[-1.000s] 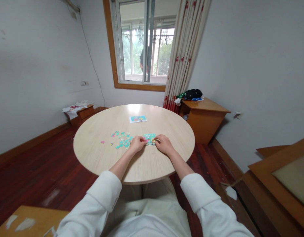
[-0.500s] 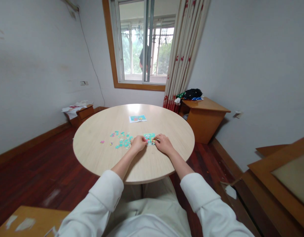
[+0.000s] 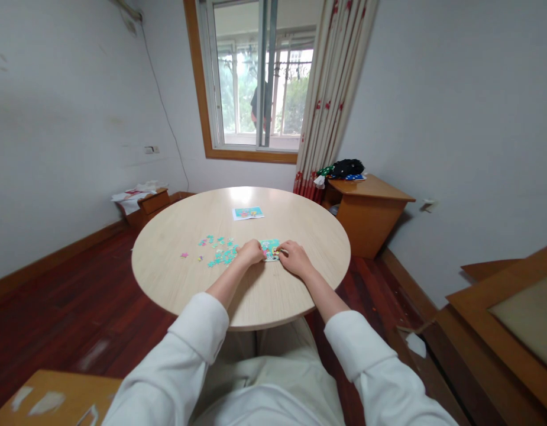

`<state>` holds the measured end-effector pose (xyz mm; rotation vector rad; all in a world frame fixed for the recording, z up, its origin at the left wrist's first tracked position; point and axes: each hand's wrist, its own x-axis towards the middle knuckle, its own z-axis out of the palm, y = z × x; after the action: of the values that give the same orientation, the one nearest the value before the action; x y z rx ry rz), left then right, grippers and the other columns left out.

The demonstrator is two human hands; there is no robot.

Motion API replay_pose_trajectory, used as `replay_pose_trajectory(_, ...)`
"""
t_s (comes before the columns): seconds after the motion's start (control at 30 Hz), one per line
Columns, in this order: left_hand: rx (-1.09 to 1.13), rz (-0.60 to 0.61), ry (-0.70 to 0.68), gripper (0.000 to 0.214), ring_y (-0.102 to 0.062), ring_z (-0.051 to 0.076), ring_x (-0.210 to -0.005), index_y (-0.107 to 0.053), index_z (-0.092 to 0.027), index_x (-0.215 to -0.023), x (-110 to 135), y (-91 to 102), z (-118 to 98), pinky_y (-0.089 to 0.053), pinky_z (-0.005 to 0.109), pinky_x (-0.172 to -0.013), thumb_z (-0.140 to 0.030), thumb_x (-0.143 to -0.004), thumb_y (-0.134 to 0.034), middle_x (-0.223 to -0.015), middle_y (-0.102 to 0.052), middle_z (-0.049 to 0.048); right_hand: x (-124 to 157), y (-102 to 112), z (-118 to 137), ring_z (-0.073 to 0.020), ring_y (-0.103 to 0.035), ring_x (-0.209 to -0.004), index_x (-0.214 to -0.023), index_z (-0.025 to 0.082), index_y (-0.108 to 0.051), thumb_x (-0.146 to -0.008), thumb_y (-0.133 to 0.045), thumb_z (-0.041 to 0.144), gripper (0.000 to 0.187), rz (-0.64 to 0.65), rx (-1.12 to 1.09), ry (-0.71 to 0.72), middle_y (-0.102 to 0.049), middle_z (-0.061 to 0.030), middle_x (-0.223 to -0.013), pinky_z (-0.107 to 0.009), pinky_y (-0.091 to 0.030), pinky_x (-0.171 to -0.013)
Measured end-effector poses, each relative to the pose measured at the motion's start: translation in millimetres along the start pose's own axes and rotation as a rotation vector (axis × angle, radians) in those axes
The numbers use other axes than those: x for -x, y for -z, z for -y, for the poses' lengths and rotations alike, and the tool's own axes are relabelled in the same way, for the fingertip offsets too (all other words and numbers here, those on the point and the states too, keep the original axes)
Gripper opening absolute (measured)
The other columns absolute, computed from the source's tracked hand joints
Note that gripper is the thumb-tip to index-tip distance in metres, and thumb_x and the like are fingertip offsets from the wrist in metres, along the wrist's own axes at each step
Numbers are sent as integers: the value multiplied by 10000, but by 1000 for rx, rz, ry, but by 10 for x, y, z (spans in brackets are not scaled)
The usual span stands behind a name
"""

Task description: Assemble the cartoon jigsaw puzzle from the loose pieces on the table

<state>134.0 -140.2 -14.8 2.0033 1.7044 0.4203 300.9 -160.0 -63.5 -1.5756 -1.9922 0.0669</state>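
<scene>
A partly assembled jigsaw puzzle (image 3: 270,248), teal with small cartoon figures, lies flat on the round pale wood table (image 3: 184,290) between my two hands. My left hand (image 3: 250,253) is curled closed at the puzzle's left edge. Its fingertips point down and hide whatever they pinch. Along the right edge, my right hand (image 3: 292,255) bends its fingers onto the puzzle, thumb and forefinger close together. To the left of my left hand are scattered loose puzzle pieces (image 3: 222,257), mostly teal. A pink piece (image 3: 184,255) lies apart from them, farther left.
A printed picture sheet (image 3: 248,213) lies beyond the puzzle. Behind the table are a wooden cabinet (image 3: 366,207) with cloth on top and a low stand (image 3: 151,202) with papers. A person (image 3: 261,106) shows through the window. Wooden furniture (image 3: 504,313) stands at the right.
My left hand has turned over slightly, and its wrist and forearm have shifted a little right and up. The right hand has stayed in place at the puzzle's edge.
</scene>
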Motion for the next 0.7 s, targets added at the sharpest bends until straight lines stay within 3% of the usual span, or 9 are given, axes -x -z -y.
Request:
replay_pose_trajectory(0.13, -44, 16, 6, 148, -638, 232, -819, -579, -176, -549, -54, 17, -6, -424, 315, -766, -190, -610, -713, -598, -651, 31, 3, -7, -1, -191, -563, -995, -931, 206, -694, -826, -543, 168, 187, 0, 1, -7, -656, -66, -1024, -330, -395, -899)
replay_pose_trajectory(0.33, -156, 99, 21, 119, -640, 199, -760, -619, -161, -606, -46, 36, 2, -427, 285, -725, -244, -679, -663, -628, -663, 42, 5, -7, 0, -190, -563, -1002, -937, 202, -693, -831, -546, 176, 182, -1, 2, -4, -653, -69, -1027, -326, -395, -900)
replay_pose_trajectory(0.7, -169, 9, -11, 183, -631, 222, -799, -597, -168, -603, -29, 26, 42, -386, 363, -837, -306, -663, -701, -686, -676, 49, 1, -23, -40, -186, -563, -986, -931, 209, -691, -834, -549, 181, 174, -8, 0, 14, -653, -63, -1011, -318, -396, -888)
